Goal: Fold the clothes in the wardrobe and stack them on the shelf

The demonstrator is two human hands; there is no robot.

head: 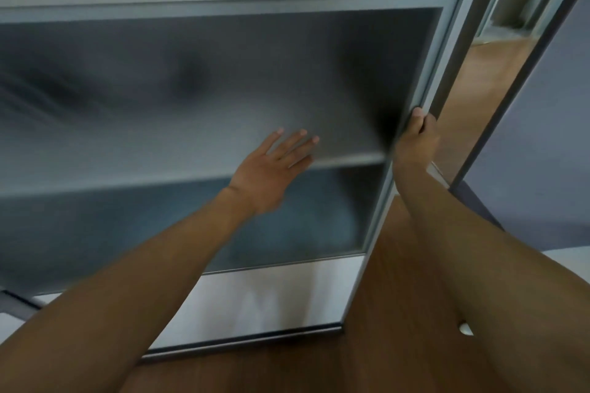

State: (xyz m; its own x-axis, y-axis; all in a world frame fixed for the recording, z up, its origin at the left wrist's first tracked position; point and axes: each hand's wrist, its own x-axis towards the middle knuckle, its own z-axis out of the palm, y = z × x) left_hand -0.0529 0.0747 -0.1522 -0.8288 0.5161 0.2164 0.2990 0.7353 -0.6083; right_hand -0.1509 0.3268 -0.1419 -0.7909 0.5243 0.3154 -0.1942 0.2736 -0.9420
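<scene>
The wardrobe's sliding door (191,80) fills most of the view, a frosted glass panel in a grey metal frame. Behind the glass I make out a pale shelf (348,159) and dark blurred shapes, too hazy to name. My left hand (271,169) lies flat on the glass with fingers spread. My right hand (416,137) grips the door's right edge frame (437,73), fingers curled round it. No clothes are plainly visible.
To the right of the door stands a mirrored panel (498,67) reflecting a wooden floor and a room. A wooden floor (367,344) lies below, and the door's bottom rail (242,348) runs along it. A grey-violet wall (549,137) is at the far right.
</scene>
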